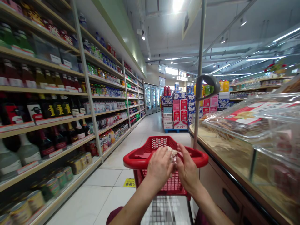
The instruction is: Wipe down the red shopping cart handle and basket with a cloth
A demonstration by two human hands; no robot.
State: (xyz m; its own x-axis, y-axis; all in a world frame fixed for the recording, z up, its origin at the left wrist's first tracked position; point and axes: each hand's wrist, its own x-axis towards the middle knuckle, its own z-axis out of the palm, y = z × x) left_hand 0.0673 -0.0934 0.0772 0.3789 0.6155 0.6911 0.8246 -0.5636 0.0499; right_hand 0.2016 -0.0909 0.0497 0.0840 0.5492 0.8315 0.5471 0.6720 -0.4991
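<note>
A small whitish, crumpled thing sits between my two hands above the near end of a red shopping cart. My left hand curls over its left side, fingers bent around it. From the right, my right hand presses against it with the thumb side, its other fingers slanting up. The lower part of the thing is mostly hidden by my fingers, and its exact kind I cannot make out. Both wrists hang over the cart's rim, and the red mesh basket shows below and behind them.
Tall shelves of bottles and cans line the left. On the right stands a glass-sided counter with clear food packages. Ahead, stacked drink cartons rest on a blue pallet. A grey pole rises beside the cart. The tiled floor bears a yellow sticker.
</note>
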